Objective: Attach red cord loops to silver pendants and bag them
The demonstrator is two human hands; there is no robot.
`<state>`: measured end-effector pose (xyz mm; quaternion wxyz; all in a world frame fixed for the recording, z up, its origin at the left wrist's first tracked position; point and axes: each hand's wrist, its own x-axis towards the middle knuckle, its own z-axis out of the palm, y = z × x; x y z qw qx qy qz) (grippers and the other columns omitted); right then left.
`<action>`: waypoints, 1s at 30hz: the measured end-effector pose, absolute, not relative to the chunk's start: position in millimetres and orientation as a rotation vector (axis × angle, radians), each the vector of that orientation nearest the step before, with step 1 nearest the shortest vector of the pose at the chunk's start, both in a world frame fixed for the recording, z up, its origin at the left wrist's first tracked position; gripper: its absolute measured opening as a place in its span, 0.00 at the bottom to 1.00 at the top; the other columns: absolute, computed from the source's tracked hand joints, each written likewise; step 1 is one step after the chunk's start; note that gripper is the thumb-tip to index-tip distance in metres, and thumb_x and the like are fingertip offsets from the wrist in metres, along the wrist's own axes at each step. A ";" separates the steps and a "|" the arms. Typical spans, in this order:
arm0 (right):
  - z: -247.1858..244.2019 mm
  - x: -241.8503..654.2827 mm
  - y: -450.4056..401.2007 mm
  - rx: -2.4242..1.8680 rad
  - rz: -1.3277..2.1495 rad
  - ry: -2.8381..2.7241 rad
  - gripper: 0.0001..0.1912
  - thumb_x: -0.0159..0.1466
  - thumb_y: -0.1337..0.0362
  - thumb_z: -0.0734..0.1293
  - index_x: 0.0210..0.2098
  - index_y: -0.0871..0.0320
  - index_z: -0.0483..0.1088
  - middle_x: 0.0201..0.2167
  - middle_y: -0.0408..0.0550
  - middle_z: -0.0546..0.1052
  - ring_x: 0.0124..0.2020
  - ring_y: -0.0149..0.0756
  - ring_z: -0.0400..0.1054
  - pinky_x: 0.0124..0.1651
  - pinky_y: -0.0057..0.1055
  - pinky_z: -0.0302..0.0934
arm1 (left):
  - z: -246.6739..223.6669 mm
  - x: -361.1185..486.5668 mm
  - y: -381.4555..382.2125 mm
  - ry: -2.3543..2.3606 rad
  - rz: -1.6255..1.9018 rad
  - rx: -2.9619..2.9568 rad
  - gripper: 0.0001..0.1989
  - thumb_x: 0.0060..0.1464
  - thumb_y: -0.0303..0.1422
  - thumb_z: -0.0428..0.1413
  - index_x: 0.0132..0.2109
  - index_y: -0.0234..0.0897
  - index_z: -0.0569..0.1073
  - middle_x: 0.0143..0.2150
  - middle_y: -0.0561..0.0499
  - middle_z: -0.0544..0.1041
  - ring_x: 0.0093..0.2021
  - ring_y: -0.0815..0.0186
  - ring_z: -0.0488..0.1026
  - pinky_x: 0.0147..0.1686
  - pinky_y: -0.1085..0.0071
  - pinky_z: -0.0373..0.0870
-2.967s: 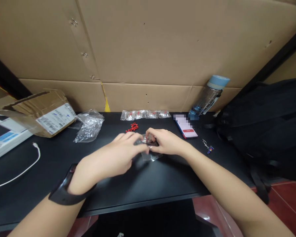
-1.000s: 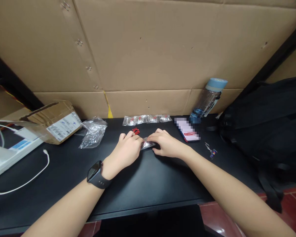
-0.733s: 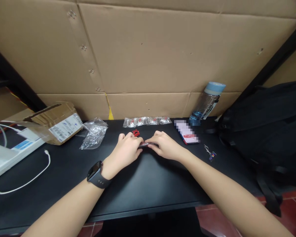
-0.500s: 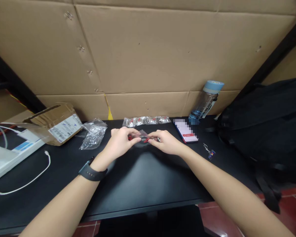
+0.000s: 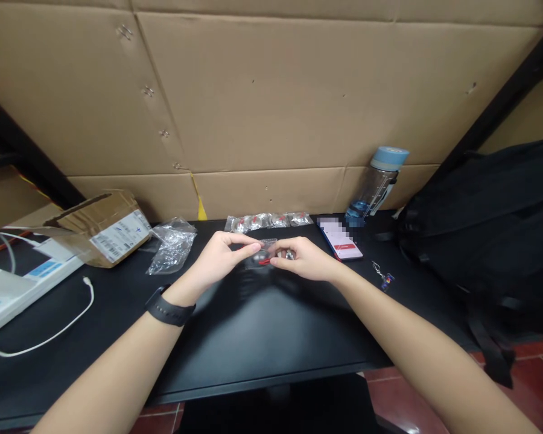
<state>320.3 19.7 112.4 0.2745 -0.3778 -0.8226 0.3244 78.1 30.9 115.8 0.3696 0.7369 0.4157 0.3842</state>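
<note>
Above the black table [image 5: 262,337], both hands meet at a small clear plastic bag [image 5: 256,260] with something red and a dark round item in it. My left hand [image 5: 224,259], with a black watch on the wrist, pinches the bag's upper edge between thumb and forefinger. My right hand [image 5: 298,259] has its fingers closed on the bag's right side, beside the red part. A shiny bit shows under the right fingers, too small to make out. Behind the hands, several similar clear packets [image 5: 269,222] lie in a row.
An open cardboard box [image 5: 111,232], a crumpled plastic bag [image 5: 172,246] and a white power strip [image 5: 36,280] with a cable are at the left. To the right are a phone [image 5: 341,241], a bottle [image 5: 377,187], a keychain [image 5: 384,278] and a black backpack [image 5: 493,235].
My left hand has moved its grip to the bag's top edge, and more of the bag shows below the fingers. My right hand has barely moved.
</note>
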 end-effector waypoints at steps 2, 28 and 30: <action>111.4 319.8 19.0 -1.028 0.843 -2.231 0.14 0.63 0.59 0.72 0.46 0.58 0.79 0.36 0.46 0.80 0.35 0.35 0.70 0.40 0.30 0.60 | 112.6 81.8 29.7 1.094 1.043 1.894 0.14 0.54 0.45 0.65 0.39 0.39 0.85 0.41 0.47 0.85 0.44 0.55 0.81 0.50 0.61 0.74; 105.3 317.4 26.3 -1.132 1.147 -1.828 0.14 0.63 0.58 0.70 0.43 0.60 0.76 0.36 0.49 0.80 0.33 0.35 0.73 0.40 0.32 0.65 | 100.7 65.4 53.0 1.146 0.929 1.832 0.19 0.52 0.45 0.64 0.42 0.34 0.79 0.43 0.43 0.83 0.46 0.56 0.79 0.48 0.62 0.72; 106.1 322.5 30.5 -1.207 0.989 -1.848 0.14 0.62 0.60 0.70 0.45 0.60 0.76 0.37 0.48 0.80 0.29 0.32 0.69 0.35 0.31 0.62 | 97.6 53.5 63.8 1.349 1.065 1.808 0.20 0.51 0.46 0.64 0.43 0.34 0.78 0.44 0.41 0.83 0.47 0.54 0.79 0.49 0.60 0.71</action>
